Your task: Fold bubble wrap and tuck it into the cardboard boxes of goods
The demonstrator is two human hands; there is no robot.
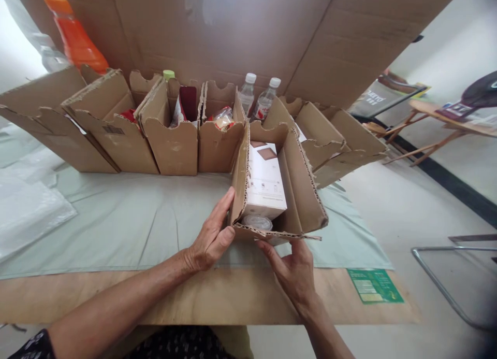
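An open-topped cardboard box (pixel 306 193) juts out from the row toward me, between my two hands. My left hand (pixel 213 237) presses along its left side, fingers stretched and thumb at the front corner. At the front wall, below the rim, my right hand (pixel 291 266) grips the same box with thumb and fingers; some fingertips are hidden under it. Inside the box stands a white printed carton (pixel 267 185). In front of that carton sits a clear, round plastic item (pixel 258 223), whose kind I cannot make out.
More cardboard boxes (pixel 170 149) line the back on both sides, some holding packets. Behind them stand an orange bottle (pixel 79 38) and clear bottles (pixel 267 99) against a cardboard panel (pixel 225 32). Plastic bags (pixel 34 209) lie left; a green card (pixel 375 286) lies at the front right edge.
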